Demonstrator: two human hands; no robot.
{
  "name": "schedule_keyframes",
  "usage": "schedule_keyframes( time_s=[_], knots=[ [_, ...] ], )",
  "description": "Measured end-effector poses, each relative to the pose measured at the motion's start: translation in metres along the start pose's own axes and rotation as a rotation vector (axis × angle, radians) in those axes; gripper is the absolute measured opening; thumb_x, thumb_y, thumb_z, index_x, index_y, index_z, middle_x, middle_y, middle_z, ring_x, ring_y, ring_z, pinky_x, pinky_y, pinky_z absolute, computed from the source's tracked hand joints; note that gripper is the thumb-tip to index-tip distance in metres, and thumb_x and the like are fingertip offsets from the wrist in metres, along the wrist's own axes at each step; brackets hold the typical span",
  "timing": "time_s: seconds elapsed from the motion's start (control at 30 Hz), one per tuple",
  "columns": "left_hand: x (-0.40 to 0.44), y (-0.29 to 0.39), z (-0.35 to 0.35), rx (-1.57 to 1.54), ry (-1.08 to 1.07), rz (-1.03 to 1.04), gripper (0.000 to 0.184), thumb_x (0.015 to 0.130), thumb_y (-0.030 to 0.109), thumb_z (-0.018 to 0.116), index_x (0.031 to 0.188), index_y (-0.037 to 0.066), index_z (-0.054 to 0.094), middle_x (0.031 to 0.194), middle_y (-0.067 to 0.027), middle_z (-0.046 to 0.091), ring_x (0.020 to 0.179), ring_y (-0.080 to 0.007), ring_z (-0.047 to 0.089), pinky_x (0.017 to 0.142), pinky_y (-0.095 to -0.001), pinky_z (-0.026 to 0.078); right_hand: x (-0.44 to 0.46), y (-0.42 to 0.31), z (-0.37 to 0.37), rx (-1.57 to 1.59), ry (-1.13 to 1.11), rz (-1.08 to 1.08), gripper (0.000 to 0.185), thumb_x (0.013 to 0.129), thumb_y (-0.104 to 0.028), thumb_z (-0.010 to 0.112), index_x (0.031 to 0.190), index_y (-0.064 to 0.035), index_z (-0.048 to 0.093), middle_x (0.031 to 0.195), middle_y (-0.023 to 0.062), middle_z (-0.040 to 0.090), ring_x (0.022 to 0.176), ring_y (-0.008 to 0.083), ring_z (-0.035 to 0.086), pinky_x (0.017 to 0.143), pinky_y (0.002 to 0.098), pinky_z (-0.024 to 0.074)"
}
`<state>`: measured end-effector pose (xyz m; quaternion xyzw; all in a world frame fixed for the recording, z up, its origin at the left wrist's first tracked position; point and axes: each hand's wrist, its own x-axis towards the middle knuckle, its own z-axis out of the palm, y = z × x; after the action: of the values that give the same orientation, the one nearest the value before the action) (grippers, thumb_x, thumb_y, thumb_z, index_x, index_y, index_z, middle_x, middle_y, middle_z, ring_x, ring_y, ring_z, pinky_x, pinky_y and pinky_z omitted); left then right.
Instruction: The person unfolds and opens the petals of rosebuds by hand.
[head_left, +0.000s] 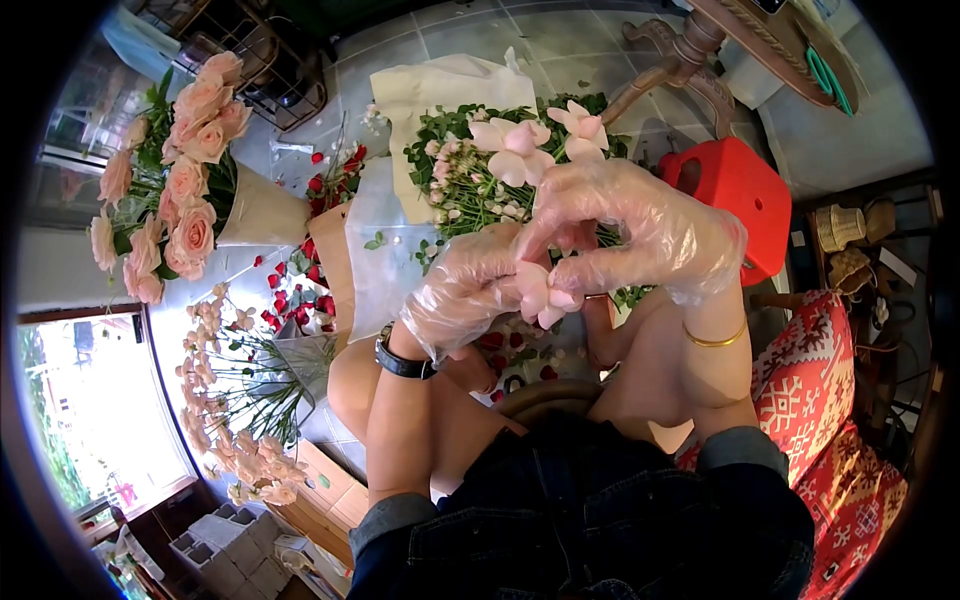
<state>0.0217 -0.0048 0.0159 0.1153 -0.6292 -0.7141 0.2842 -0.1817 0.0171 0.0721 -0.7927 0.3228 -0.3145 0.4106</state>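
Both of my hands wear clear plastic gloves and meet in front of my lap. My left hand (462, 288) is closed on a pale pink rose (545, 296) from the left side; its stem is hidden. Over the same bloom, my right hand (635, 228) has thumb and fingers bent in, touching its petals. Just beyond my fingers are two more pink roses with petals folded back, a larger bloom (514, 150) and a smaller one (581, 131). Behind them lies a bunch of small pink buds with green leaves (462, 165) on cream wrapping paper (400, 88).
A bouquet of peach roses (190, 225) stands in a paper cone at left. Below it are pale spray flowers (235, 450). Red petals (290, 300) litter the tiled floor. A red stool (735, 200), a wooden table leg (690, 50) and a patterned red cushion (810, 370) sit at right.
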Motion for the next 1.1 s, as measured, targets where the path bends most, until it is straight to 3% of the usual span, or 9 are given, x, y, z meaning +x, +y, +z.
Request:
schedule_keyframes(
  time_s=[0.1, 0.17, 0.27, 0.37, 0.7, 0.87, 0.97, 1.03, 1.1],
  knots=[
    [0.002, 0.001, -0.002, 0.188, -0.027, 0.079, 0.015, 0.083, 0.016, 0.062, 0.071, 0.008, 0.059, 0.068, -0.0003, 0.056, 0.066, -0.0156, 0.053, 0.06, -0.0271, 0.042, -0.002, 0.0, 0.001, 0.168, -0.083, 0.081, 0.031, 0.073, -0.022, 0.069, 0.098, -0.0042, 0.063, 0.076, 0.0038, 0.053, 0.067, 0.0139, 0.05, 0.06, 0.026, 0.041],
    [-0.001, 0.005, -0.002, 0.134, -0.063, -0.058, 0.018, 0.084, 0.023, 0.061, 0.073, 0.007, 0.059, 0.073, -0.0014, 0.059, 0.07, -0.0189, 0.054, 0.064, -0.0294, 0.043, -0.002, 0.003, 0.001, 0.251, -0.114, 0.129, 0.033, 0.072, -0.02, 0.069, 0.1, -0.0039, 0.063, 0.075, 0.0038, 0.051, 0.07, 0.0132, 0.049, 0.063, 0.026, 0.0413],
    [-0.002, -0.007, -0.005, 0.226, -0.032, 0.067, 0.024, 0.084, 0.029, 0.06, 0.077, 0.007, 0.06, 0.081, -0.0043, 0.06, 0.075, -0.0231, 0.055, 0.068, -0.0326, 0.043, -0.001, 0.01, 0.002, 0.167, -0.142, -0.026, 0.032, 0.074, -0.02, 0.069, 0.099, -0.0022, 0.061, 0.074, 0.0029, 0.05, 0.07, 0.0114, 0.048, 0.063, 0.0256, 0.0411],
    [0.0, 0.002, -0.004, 0.267, -0.063, 0.018, 0.026, 0.085, 0.032, 0.058, 0.08, 0.007, 0.061, 0.086, -0.0072, 0.06, 0.079, -0.0265, 0.054, 0.071, -0.035, 0.042, -0.004, 0.006, 0.001, 0.266, -0.161, 0.163, 0.029, 0.075, -0.021, 0.069, 0.094, -0.0017, 0.061, 0.075, 0.0023, 0.052, 0.071, 0.01, 0.048, 0.063, 0.0253, 0.041],
    [-0.001, -0.008, -0.008, 0.334, -0.066, 0.117, 0.024, 0.084, 0.031, 0.061, 0.082, 0.007, 0.063, 0.081, -0.0073, 0.059, 0.076, -0.0266, 0.054, 0.069, -0.0353, 0.042, -0.004, 0.011, 0.003, 0.217, -0.159, 0.127, 0.023, 0.074, -0.021, 0.069, 0.084, -0.0015, 0.06, 0.072, 0.0037, 0.054, 0.066, 0.0126, 0.05, 0.061, 0.0266, 0.0415],
    [-0.002, -0.004, -0.004, 0.111, -0.034, -0.081, 0.023, 0.084, 0.03, 0.061, 0.083, 0.007, 0.063, 0.078, -0.0071, 0.058, 0.075, -0.0263, 0.054, 0.067, -0.0342, 0.043, 0.0, 0.009, 0.006, 0.14, -0.117, 0.005, 0.024, 0.072, -0.021, 0.069, 0.081, -0.0011, 0.059, 0.069, 0.0057, 0.052, 0.063, 0.0145, 0.05, 0.06, 0.0269, 0.0412],
    [-0.001, -0.01, -0.003, 0.213, 0.015, 0.093, 0.022, 0.084, 0.028, 0.06, 0.085, 0.007, 0.063, 0.079, -0.0075, 0.058, 0.076, -0.0264, 0.056, 0.069, -0.0339, 0.044, 0.002, 0.002, 0.011, 0.165, -0.11, 0.051, 0.018, 0.081, -0.019, 0.062, 0.077, -0.002, 0.059, 0.065, 0.0016, 0.052, 0.064, 0.0135, 0.049, 0.058, 0.0269, 0.0398],
    [-0.003, -0.005, -0.009, 0.264, -0.026, 0.058, 0.021, 0.085, 0.027, 0.06, 0.087, 0.006, 0.064, 0.082, -0.0082, 0.059, 0.077, -0.0266, 0.056, 0.07, -0.0341, 0.044, 0.001, -0.003, 0.019, 0.579, 0.008, 0.365, 0.022, 0.085, -0.021, 0.06, 0.074, -0.0022, 0.058, 0.067, -0.0009, 0.054, 0.064, 0.0098, 0.048, 0.056, 0.0244, 0.0378],
    [-0.004, 0.003, -0.009, 0.317, -0.068, 0.022, 0.021, 0.085, 0.026, 0.059, 0.089, 0.006, 0.064, 0.085, -0.0089, 0.061, 0.078, -0.0267, 0.057, 0.071, -0.0343, 0.045, 0.002, -0.001, 0.022, 0.552, 0.076, 0.39, 0.024, 0.086, -0.023, 0.059, 0.073, -0.0022, 0.058, 0.068, -0.001, 0.055, 0.063, 0.0082, 0.047, 0.056, 0.0227, 0.0374]
  ],
)
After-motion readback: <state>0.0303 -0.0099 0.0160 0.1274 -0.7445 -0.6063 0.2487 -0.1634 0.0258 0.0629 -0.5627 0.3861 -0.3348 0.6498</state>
